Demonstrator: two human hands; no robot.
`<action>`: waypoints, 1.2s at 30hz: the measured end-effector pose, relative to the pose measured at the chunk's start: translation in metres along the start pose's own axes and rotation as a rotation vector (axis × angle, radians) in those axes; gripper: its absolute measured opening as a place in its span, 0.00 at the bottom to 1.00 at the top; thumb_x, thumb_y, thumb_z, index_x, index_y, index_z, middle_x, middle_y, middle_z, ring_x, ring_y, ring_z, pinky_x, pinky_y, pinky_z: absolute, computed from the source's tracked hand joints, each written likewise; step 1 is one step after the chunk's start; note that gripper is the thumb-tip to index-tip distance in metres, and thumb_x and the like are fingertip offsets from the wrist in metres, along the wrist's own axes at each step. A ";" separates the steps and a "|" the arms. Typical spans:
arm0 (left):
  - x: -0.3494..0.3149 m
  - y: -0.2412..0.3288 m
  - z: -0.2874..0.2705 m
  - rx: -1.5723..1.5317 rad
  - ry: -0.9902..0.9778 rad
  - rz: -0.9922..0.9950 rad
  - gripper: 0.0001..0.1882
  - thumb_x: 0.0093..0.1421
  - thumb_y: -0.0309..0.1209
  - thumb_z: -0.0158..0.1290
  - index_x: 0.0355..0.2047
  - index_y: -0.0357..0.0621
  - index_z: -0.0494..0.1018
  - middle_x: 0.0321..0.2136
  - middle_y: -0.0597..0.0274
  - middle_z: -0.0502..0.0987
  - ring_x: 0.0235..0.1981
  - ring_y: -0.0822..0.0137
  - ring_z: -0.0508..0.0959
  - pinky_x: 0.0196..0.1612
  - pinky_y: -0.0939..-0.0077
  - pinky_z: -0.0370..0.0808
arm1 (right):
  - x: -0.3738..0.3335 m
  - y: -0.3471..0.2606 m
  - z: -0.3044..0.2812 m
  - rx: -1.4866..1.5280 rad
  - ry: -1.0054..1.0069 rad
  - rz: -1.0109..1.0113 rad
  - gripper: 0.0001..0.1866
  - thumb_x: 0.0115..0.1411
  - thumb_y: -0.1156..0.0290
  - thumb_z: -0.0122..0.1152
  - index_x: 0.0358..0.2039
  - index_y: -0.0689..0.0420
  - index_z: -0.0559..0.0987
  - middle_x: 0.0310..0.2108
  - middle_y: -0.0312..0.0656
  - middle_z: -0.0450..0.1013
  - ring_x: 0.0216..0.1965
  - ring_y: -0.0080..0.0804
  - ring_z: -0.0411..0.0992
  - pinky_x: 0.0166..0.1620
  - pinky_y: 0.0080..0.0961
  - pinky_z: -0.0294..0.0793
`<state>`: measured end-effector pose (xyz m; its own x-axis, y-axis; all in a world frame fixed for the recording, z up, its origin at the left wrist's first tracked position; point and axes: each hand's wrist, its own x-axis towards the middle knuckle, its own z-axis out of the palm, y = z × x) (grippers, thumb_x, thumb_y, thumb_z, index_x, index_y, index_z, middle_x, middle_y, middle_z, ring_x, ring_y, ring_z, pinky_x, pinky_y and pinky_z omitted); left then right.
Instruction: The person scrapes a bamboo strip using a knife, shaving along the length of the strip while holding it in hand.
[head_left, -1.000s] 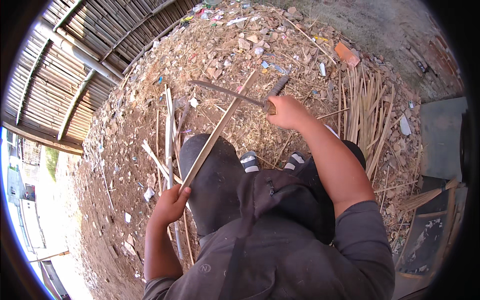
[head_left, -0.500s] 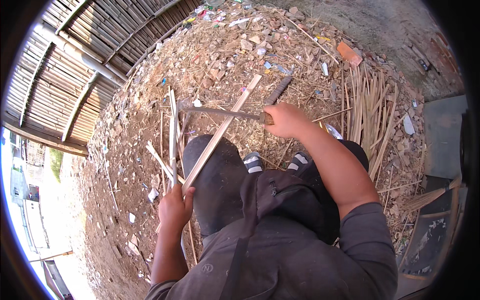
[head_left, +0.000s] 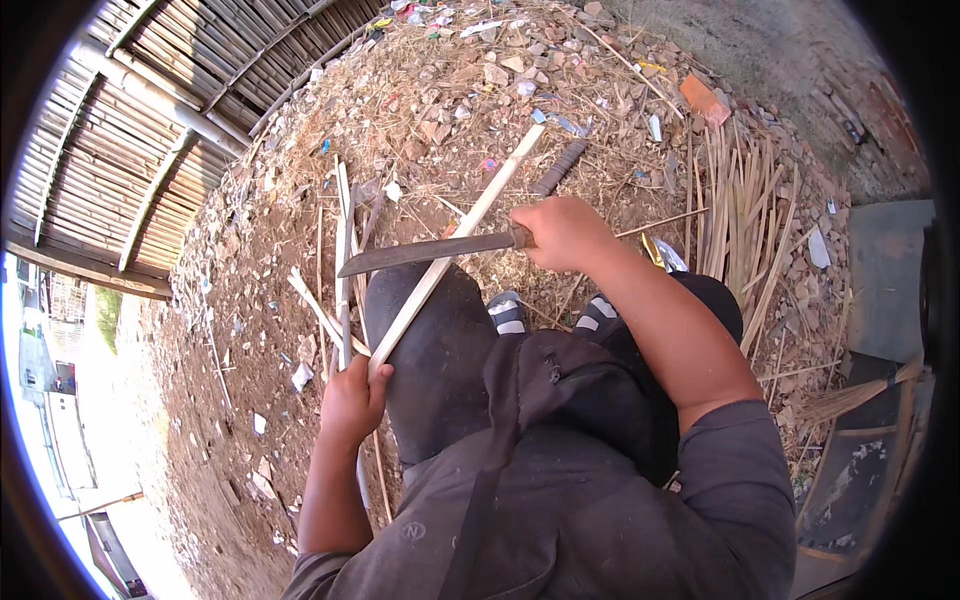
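**One bamboo strip in hand, machete across it, strip in one piece**

Site: littered dirt ground [head_left: 240, 335], bamboo-slat wall [head_left: 90, 200] upper left, grey-green sheet panel [head_left: 890, 280] far right.

Right side: heap of loose thin strips [head_left: 735, 220] lying roughly lengthwise. Left side: a few loose lengths [head_left: 344, 230] on the dirt, a couple crossing just beyond the left hand.

Person is low, dark-trousered left knee [head_left: 445, 340] under the work, sandals [head_left: 507, 313] planted ahead.

Work piece: bamboo strip [head_left: 482, 207], pale, running diagonally from the left hand up past the knee, far end free.

Machete [head_left: 400, 257]: blade lies crosswise over the strip near mid-length, tip pointing left. Edge contact: can't tell.

Left hand [head_left: 353, 398]: closed round the strip's near end, thumb along it. Right hand [head_left: 568, 233]: fist clamped on the machete handle. Hands well apart.

Progress, my read: mid-work on this strip. Pale faces suggest it's already split; no cut through it visible. Right heap looks like split stock, but finished vs waiting can't be told; same for the left lengths. Shavings not separable from litter.

Smaller bits: orange brick piece [head_left: 704, 100] above the heap, dark ribbed rod [head_left: 562, 167] just beyond the right hand, shiny wrapper [head_left: 660, 255] by the right knee.
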<state>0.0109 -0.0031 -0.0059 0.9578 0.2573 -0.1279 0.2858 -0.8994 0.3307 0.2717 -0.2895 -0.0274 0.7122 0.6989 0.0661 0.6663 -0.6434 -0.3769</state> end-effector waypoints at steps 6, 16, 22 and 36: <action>0.002 0.002 -0.002 0.000 0.014 0.005 0.21 0.67 0.45 0.50 0.29 0.37 0.67 0.20 0.38 0.75 0.27 0.35 0.77 0.30 0.45 0.70 | 0.007 0.029 0.011 0.205 0.081 0.240 0.12 0.51 0.65 0.62 0.36 0.54 0.80 0.29 0.49 0.78 0.35 0.53 0.77 0.40 0.47 0.76; 0.005 0.000 0.003 -0.045 0.030 0.031 0.23 0.68 0.46 0.50 0.26 0.37 0.68 0.19 0.40 0.74 0.26 0.35 0.77 0.29 0.46 0.71 | 0.005 0.040 0.010 0.250 0.071 0.223 0.11 0.50 0.66 0.63 0.34 0.55 0.79 0.29 0.50 0.78 0.35 0.53 0.77 0.39 0.47 0.76; -0.002 -0.013 -0.003 -0.069 -0.041 0.029 0.24 0.68 0.47 0.49 0.26 0.37 0.67 0.20 0.40 0.74 0.27 0.36 0.76 0.30 0.47 0.71 | -0.002 0.002 -0.011 0.063 0.007 0.071 0.12 0.49 0.64 0.65 0.32 0.56 0.78 0.28 0.50 0.78 0.34 0.55 0.77 0.37 0.47 0.75; 0.008 -0.007 -0.006 -0.114 -0.064 0.052 0.25 0.69 0.48 0.48 0.27 0.36 0.68 0.20 0.39 0.74 0.27 0.37 0.76 0.31 0.49 0.71 | -0.006 0.037 -0.010 0.115 -0.006 0.166 0.14 0.50 0.65 0.64 0.38 0.53 0.80 0.34 0.52 0.78 0.39 0.52 0.78 0.42 0.47 0.77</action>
<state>0.0164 0.0075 -0.0037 0.9686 0.1853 -0.1656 0.2408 -0.8642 0.4418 0.2945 -0.3206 -0.0330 0.8085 0.5884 -0.0104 0.5105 -0.7101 -0.4849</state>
